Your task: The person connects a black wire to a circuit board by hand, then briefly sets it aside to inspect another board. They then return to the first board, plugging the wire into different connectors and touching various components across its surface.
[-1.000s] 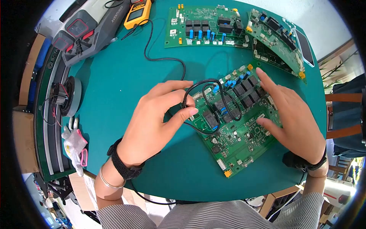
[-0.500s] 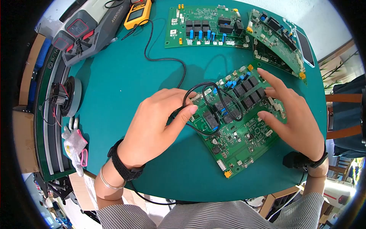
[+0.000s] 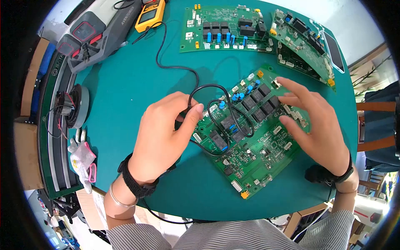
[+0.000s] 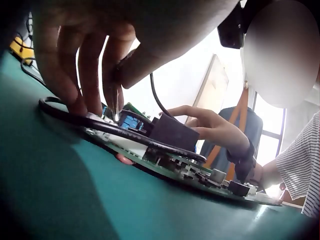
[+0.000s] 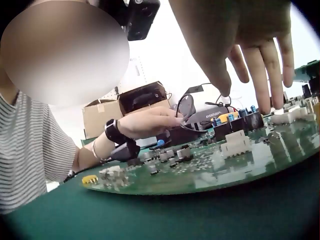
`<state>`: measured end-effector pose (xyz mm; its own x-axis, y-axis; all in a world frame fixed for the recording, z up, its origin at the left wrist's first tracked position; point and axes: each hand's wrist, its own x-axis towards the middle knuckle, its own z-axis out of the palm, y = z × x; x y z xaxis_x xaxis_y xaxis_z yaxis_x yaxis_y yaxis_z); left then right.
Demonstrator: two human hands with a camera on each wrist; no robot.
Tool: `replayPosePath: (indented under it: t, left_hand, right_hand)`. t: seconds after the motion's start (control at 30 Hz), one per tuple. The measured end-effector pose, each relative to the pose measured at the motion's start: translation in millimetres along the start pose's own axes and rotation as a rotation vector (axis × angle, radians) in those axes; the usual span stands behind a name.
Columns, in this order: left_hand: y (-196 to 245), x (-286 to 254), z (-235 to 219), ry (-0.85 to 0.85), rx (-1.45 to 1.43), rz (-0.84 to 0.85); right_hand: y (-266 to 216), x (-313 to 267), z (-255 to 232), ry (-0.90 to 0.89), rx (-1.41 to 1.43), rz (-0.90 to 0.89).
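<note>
My left hand pinches a thin metal-tipped probe between thumb and fingers, over the left edge of a green circuit board. In the left wrist view the probe's tip points down at the board. A black cable loops from this hand across the board's relays. My right hand is at the board's right side, its fingers spread and relaxed. Its fingertips are close over the white connectors in the right wrist view.
Another circuit board lies at the back, with stacked boards and a phone to its right. A yellow meter is back left, beside a grey AVENTURER case. A glove and a round speaker-like part sit left.
The board has shifted slightly left and toward me. My left hand has moved left with the cable; my right hand has moved slightly down and left, its fingers drawn in a little.
</note>
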<state>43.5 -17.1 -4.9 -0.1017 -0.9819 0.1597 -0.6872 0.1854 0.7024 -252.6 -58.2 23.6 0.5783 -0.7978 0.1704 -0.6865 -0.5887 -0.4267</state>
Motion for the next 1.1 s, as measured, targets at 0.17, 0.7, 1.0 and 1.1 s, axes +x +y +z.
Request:
replayPosePath:
  t: [0.17,0.7,1.0,1.1]
  left_hand:
    - [-1,1,5,0.039,-0.134,0.01]
    - [-1,2,-2,-0.068,-0.026,-0.014]
    - [-7,3,7,0.049,-0.162,0.064]
    - [-6,3,6,0.031,-0.128,0.054]
  right_hand:
    - [-6,-2,-4,0.028,-0.005,0.046]
    - [-22,-9,-15,-0.236,0.211,0.105]
    - [-22,-11,-15,-0.272,0.248,0.125]
    - [-23,-12,-15,-0.261,0.239,0.115]
